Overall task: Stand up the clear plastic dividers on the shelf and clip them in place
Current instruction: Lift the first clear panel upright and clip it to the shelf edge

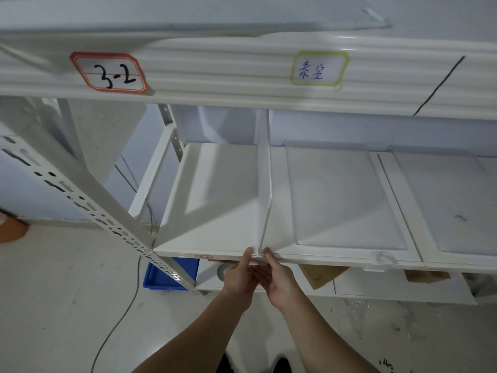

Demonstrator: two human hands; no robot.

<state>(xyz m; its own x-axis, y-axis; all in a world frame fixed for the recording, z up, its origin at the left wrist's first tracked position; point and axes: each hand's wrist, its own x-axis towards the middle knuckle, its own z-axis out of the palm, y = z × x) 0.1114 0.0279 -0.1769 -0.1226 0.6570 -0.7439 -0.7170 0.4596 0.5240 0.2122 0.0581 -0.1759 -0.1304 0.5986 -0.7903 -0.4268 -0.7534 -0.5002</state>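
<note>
Hands, left [240, 275] and right [278, 278], pinch the upright divider's [265, 200] front clip [258, 259] at the shelf [215, 211] edge, grips clamped.

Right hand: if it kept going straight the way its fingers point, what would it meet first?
The right hand points up and forward; it already touches the upright divider's clip on the shelf's front edge.

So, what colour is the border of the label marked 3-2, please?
Red border, clearest in the head view.
</note>
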